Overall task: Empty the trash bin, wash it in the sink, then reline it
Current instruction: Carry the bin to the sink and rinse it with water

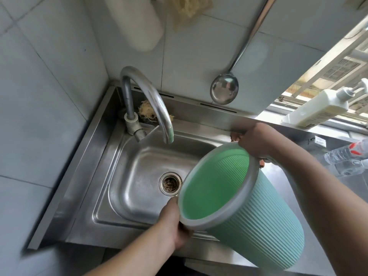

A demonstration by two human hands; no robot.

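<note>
A green ribbed trash bin (254,222) with a grey rim is tilted on its side over the right part of the steel sink (139,172), its open mouth facing left toward the basin. It looks empty inside, with no liner. My left hand (175,226) grips the lower part of the rim. My right hand (256,140) grips the upper part of the rim. The curved faucet (153,100) stands at the sink's back left; no water runs from it.
The drain (170,183) holds a strainer with debris. A loofah scrub (146,112) lies behind the faucet. A ladle (224,90) hangs on the tiled wall. A white pump bottle (318,108) and clear plastic bottles (346,158) are on the right counter by the window.
</note>
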